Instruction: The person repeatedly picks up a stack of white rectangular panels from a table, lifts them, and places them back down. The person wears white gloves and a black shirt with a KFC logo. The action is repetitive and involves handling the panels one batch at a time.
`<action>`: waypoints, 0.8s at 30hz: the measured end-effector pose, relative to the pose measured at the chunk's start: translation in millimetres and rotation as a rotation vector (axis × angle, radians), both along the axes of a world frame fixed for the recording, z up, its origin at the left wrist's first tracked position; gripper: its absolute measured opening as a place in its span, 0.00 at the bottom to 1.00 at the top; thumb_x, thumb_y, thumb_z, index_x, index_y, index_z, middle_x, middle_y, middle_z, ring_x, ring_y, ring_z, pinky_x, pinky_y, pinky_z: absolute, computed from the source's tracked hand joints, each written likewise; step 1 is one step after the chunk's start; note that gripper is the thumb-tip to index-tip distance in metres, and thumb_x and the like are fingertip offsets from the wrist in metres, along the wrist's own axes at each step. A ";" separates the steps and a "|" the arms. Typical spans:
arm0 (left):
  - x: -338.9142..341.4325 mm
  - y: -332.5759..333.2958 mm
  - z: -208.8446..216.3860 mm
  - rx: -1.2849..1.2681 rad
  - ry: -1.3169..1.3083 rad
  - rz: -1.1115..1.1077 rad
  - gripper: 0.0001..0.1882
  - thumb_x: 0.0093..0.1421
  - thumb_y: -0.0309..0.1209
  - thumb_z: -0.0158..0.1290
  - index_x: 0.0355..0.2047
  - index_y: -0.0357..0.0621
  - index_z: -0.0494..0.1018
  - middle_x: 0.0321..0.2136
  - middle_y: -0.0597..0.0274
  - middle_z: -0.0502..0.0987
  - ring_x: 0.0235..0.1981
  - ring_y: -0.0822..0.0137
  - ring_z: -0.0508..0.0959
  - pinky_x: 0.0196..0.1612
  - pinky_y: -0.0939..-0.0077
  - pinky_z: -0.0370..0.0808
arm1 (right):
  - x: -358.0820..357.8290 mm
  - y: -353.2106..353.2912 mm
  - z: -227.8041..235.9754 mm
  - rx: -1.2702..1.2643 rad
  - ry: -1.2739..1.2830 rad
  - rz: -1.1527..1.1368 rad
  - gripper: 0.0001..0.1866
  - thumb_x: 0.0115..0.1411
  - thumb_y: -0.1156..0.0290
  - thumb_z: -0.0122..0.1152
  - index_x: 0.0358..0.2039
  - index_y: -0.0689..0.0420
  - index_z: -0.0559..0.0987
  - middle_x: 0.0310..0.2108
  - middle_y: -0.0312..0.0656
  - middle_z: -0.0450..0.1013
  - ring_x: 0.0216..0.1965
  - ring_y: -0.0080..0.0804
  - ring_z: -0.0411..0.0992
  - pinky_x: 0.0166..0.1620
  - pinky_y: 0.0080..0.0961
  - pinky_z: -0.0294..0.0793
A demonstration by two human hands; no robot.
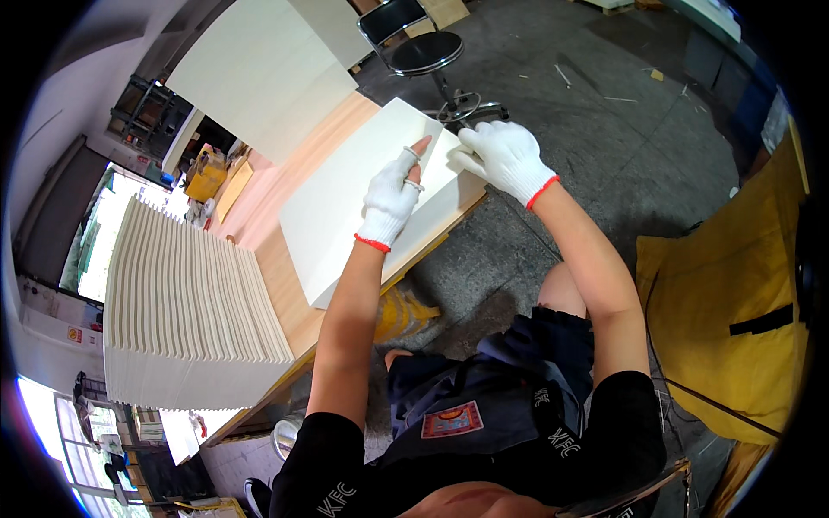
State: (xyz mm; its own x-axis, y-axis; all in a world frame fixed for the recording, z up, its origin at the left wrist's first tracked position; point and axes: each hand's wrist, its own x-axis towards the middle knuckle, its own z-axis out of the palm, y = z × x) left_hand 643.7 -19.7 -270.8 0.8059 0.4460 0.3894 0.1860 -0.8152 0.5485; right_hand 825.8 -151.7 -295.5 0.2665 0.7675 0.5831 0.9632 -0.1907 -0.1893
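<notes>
A white panel (345,194) lies on the wooden worktable (281,276), with a pale raised strip or folded side along its right edge. On its surface rests my left hand (393,200), in a white knit glove with a red cuff, bare thumb and finger stretched out. My right hand (508,158), gloved the same way, is at the panel's far right corner. Its fingers are curled together, and whatever they may hold is hidden. To the left stands a tall stack of white panels (186,302), their edges in even layers.
A large pale board (259,73) stands beyond the table. A black stool (426,53) is on the grey floor past the far end. Yellow cloth (725,319) hangs at the right with a dark cable across it. A yellow box (207,175) sits at the back left.
</notes>
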 end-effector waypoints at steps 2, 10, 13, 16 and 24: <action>-1.2 1.6 -0.8 -0.024 -0.010 -0.026 0.18 0.65 0.27 0.44 0.53 0.48 0.77 0.27 0.61 0.73 0.28 0.72 0.72 0.36 0.74 0.72 | -0.9 5.8 9.2 0.046 -0.033 0.046 0.13 0.64 0.53 0.57 0.35 0.50 0.76 0.28 0.41 0.76 0.33 0.42 0.78 0.37 0.40 0.77; -1.2 3.2 3.7 -0.050 0.046 -0.070 0.17 0.65 0.28 0.44 0.49 0.45 0.79 0.32 0.58 0.77 0.35 0.67 0.75 0.44 0.73 0.72 | -15.8 22.4 -5.0 0.168 0.886 0.013 0.23 0.68 0.46 0.47 0.39 0.55 0.77 0.34 0.52 0.78 0.40 0.54 0.76 0.45 0.45 0.72; -1.8 5.3 3.3 -0.066 0.038 -0.081 0.16 0.64 0.29 0.48 0.50 0.45 0.79 0.36 0.55 0.79 0.39 0.65 0.77 0.46 0.72 0.73 | -19.8 23.8 -7.8 0.218 0.915 0.012 0.25 0.68 0.45 0.46 0.35 0.56 0.76 0.31 0.50 0.77 0.37 0.52 0.76 0.44 0.43 0.72; 0.0 -2.5 6.8 -0.038 0.087 -0.034 0.16 0.62 0.30 0.54 0.50 0.46 0.78 0.39 0.54 0.80 0.41 0.64 0.78 0.48 0.71 0.73 | -18.5 24.9 -11.9 0.231 0.904 0.006 0.24 0.68 0.45 0.46 0.35 0.55 0.76 0.30 0.49 0.77 0.36 0.51 0.76 0.43 0.42 0.72; 1.2 -4.1 8.1 -0.110 0.124 0.011 0.19 0.58 0.30 0.61 0.51 0.48 0.78 0.43 0.51 0.80 0.45 0.60 0.79 0.49 0.69 0.74 | -17.9 23.8 -16.1 0.238 0.922 0.030 0.25 0.69 0.45 0.45 0.35 0.55 0.76 0.29 0.49 0.77 0.35 0.50 0.76 0.42 0.42 0.72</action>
